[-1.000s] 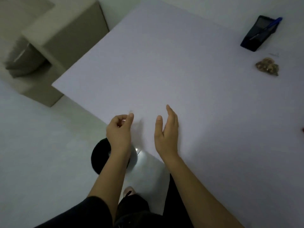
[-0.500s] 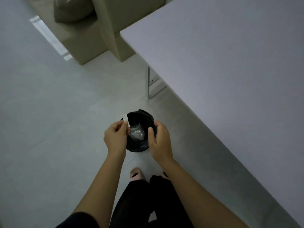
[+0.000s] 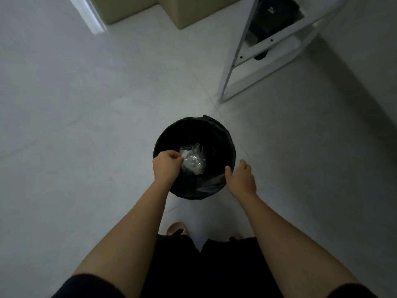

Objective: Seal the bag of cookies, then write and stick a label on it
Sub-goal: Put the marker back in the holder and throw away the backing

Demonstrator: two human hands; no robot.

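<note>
One small white paper strip [image 3: 184,154] sits pinched at my left hand [image 3: 166,164] fingertips, held over the mouth of the black-lined bin [image 3: 223,134]. Crumpled clear plastic [image 3: 193,162] lies inside, just below the strip. My right hand [image 3: 241,177] hangs loosely open and holding nothing beside the bin's rim. I see a white table leg [image 3: 233,61] beyond on the pale floor [image 3: 86,125].

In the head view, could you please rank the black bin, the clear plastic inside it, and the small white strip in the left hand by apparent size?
1. Black bin, clearly the largest.
2. Clear plastic crumpled at the bottom of the bin.
3. White strip pinched by the left hand; it is nearer the camera, yet looks smallest.
</note>
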